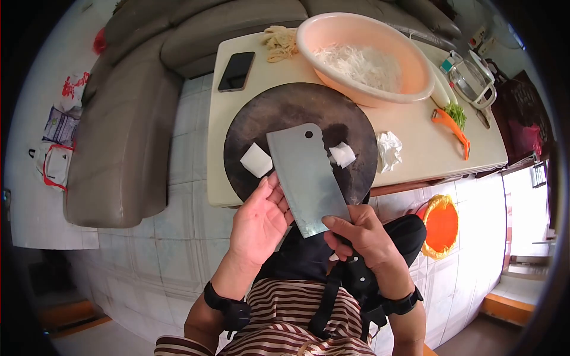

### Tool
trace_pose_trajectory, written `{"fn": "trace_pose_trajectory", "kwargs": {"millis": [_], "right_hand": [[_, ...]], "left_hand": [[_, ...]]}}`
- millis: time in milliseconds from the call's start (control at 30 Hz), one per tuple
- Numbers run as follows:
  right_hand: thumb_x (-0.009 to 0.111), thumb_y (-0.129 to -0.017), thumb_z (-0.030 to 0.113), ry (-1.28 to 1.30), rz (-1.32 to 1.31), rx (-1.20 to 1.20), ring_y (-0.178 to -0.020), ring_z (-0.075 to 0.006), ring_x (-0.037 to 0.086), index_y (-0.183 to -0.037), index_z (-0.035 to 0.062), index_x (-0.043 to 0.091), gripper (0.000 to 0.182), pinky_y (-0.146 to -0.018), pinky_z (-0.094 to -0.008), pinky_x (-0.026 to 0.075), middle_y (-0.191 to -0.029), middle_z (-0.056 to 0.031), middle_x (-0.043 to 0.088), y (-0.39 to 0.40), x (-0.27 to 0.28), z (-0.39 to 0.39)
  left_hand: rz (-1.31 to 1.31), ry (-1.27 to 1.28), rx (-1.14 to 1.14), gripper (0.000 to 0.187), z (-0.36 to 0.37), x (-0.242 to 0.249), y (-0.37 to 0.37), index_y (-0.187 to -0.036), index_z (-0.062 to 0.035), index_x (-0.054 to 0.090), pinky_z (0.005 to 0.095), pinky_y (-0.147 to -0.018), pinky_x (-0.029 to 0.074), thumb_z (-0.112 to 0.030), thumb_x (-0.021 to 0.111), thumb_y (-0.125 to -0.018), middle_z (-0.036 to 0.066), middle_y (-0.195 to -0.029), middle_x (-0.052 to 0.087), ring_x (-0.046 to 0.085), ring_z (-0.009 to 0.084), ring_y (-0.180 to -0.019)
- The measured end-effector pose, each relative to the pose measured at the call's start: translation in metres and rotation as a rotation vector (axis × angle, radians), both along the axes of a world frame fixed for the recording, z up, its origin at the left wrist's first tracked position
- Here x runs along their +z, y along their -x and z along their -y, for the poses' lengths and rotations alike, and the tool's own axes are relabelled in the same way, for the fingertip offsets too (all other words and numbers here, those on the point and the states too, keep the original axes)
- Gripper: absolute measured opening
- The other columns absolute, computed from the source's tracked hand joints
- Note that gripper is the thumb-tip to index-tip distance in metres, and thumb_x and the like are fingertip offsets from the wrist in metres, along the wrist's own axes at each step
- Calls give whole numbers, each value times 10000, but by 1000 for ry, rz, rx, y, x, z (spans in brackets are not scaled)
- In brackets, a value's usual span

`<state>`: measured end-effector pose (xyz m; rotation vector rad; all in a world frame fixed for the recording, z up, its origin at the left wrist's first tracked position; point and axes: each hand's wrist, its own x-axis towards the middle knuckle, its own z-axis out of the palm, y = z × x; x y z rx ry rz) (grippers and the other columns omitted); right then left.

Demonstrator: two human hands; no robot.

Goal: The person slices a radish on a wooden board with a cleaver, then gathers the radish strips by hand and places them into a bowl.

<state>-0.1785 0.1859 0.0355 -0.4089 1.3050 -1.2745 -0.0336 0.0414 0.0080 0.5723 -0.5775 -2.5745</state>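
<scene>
My right hand [363, 235] is wrapped round the black handle of a cleaver [309, 178], with the thumb on the blade's base. The broad blade is raised over the near part of a round dark chopping board [285, 104]. Palm up, my left hand [261, 222] lies beside the blade's left edge with its fingers stretched out. Its fingertips reach to the blade or just behind it; contact is not certain. On the board a white vegetable block [256, 160] sits left of the blade, and a smaller white piece [342, 155] sits right of it.
A peach basin [380, 95] of white shreds stands on the table [424, 163]. Around it are a phone [236, 72], a cloth [280, 43], an orange peeler [454, 132], crumpled white paper [389, 151] and a glass pot [469, 80]. A lined red bin [440, 227] stands on the floor.
</scene>
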Motion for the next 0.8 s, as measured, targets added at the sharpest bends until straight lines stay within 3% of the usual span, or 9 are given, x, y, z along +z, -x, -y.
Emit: {"fn": "trace_pose_trajectory", "kwargs": {"millis": [233,400,500,800], "right_hand": [[612,-956,155,-26,-92,-39,-453,-74,474,-780,-30,615,255,-437,-242,383,-614,-40,588,-2,-7,-7],[587,-961,152,-7,-171,-79,-450,-73,490,-747,-33,606,283,-434,-237,383,-605,-37,588,-2,-5,-16],[586,-959,135,-52,-326,-85,-438,-76,476,-801,-33,602,231,-428,-233,393,-617,-35,584,9,-7,-30],[565,-947,121,-143,-294,-5,-434,-79,499,-775,-35,614,238,-422,-223,402,-602,-46,597,17,-7,-64]], "left_hand": [[98,-23,48,410,-7,-5,-5,-1379,-7,459,383,-1062,418,-255,426,-1055,89,-1314,541,517,199,-1214],[166,-83,133,312,-11,-7,-11,-1263,20,552,411,-1033,482,-175,509,-1023,128,-1187,614,599,232,-1121],[149,-25,164,335,-11,-13,-29,-1293,39,536,427,-1051,481,-147,518,-1016,161,-1224,604,602,261,-1135],[367,162,262,423,-25,6,-44,-1379,75,466,408,-1098,427,-102,538,-1002,184,-1349,539,541,275,-1255]]}}
